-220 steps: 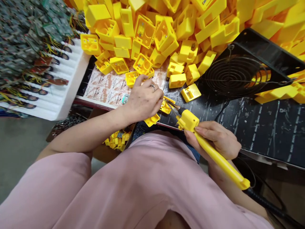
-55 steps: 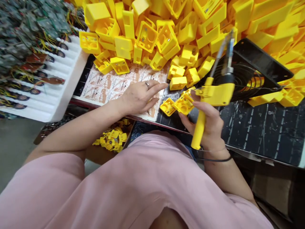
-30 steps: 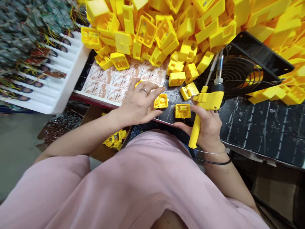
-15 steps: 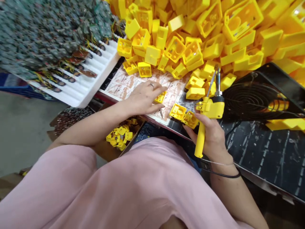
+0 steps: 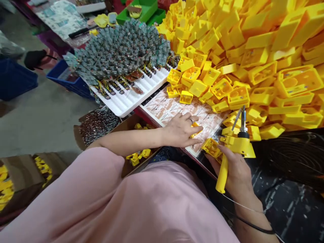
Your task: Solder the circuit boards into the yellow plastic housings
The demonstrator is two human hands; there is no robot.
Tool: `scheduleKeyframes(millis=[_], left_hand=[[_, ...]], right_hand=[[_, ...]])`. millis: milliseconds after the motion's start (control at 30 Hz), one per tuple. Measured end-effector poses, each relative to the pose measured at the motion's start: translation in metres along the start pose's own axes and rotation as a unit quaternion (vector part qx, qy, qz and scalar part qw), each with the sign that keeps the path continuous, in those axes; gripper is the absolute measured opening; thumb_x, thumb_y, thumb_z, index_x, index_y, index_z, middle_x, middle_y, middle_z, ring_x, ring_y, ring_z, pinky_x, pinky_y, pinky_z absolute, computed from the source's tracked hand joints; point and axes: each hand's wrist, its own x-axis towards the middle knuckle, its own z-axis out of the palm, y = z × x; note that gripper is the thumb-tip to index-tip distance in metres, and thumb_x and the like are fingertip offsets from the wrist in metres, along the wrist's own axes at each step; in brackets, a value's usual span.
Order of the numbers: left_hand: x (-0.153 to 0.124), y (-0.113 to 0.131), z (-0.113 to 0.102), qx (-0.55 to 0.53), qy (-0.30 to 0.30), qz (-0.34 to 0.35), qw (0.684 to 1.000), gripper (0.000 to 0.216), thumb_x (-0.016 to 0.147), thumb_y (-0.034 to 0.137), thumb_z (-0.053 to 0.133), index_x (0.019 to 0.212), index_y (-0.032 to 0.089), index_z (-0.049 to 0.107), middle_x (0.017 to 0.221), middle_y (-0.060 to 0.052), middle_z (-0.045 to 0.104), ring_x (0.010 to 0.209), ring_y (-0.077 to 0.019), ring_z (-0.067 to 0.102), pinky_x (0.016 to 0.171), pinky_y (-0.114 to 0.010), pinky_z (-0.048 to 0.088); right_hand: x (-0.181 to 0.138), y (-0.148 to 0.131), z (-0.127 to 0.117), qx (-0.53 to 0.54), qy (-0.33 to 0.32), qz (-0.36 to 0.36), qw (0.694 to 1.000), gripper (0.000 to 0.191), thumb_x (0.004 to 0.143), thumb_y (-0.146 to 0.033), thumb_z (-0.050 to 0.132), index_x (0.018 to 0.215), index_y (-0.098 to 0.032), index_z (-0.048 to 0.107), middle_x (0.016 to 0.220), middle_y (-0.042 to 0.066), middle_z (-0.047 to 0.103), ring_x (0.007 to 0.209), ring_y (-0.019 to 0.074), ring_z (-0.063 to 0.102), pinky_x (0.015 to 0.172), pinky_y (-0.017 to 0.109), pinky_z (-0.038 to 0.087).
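My left hand (image 5: 181, 130) lies palm down over the printed sheet, a ring on one finger. Its thumb and fingers are around a small yellow plastic housing (image 5: 195, 129), partly hidden beneath them. A yellow soldering gun (image 5: 223, 173) with a metal tip and a thin solder wire trailing from its handle is gripped in my right hand (image 5: 236, 168). Right by that hand's thumb and fingers is an open-topped yellow housing (image 5: 210, 147) at the table edge; I cannot tell whether the fingers press on it.
Yellow housings (image 5: 198, 88) are heaped along the back. To the left, a white foam tray (image 5: 126, 104) carries many small circuit boards (image 5: 121, 50) with wires. A dark fan (image 5: 293, 155) stands at right. Below the table is a carton with yellow parts (image 5: 138, 157).
The view has swung so the table sits lower and further right, showing more on the left. Two housings near my right fingers now appear bunched together. Both hands keep nearly the same pose.
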Motion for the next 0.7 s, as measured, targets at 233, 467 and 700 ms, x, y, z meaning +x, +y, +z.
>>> scheduleKeyframes(millis=[233,467,700], left_hand=[[0.001,0.000,0.003,-0.130,-0.048,0.099,0.985,0.050,0.105,0.027,0.058,0.153,0.015,0.057,0.157,-0.020,0.058,0.124,-0.0244,0.071,0.107,-0.036,0.058],[0.045,-0.080,-0.055,0.043,0.061,-0.098,0.992,0.030,0.102,0.028,0.053,0.114,0.019,0.079,0.112,-0.009,0.079,0.104,-0.0284,0.069,0.095,-0.050,0.053],[0.117,-0.228,-0.076,0.144,0.062,-0.274,0.949,0.010,0.075,0.026,0.073,0.081,0.026,0.080,0.099,-0.011,0.077,0.115,-0.0373,0.062,0.100,-0.057,0.046]], right_hand=[[-0.010,0.002,-0.002,0.015,-0.006,0.000,1.000,0.054,0.100,-0.027,0.074,0.149,-0.017,0.054,0.094,0.006,0.075,0.073,0.0225,0.073,0.065,0.031,0.058],[-0.017,0.005,-0.003,-0.011,0.038,0.015,0.999,0.062,0.093,-0.032,0.082,0.148,-0.023,0.055,0.107,0.007,0.079,0.090,0.0279,0.080,0.081,0.037,0.064],[-0.009,0.003,-0.004,-0.062,0.070,-0.008,0.996,0.065,0.092,-0.021,0.081,0.151,-0.020,0.055,0.098,0.005,0.083,0.071,0.0222,0.079,0.064,0.028,0.061]])
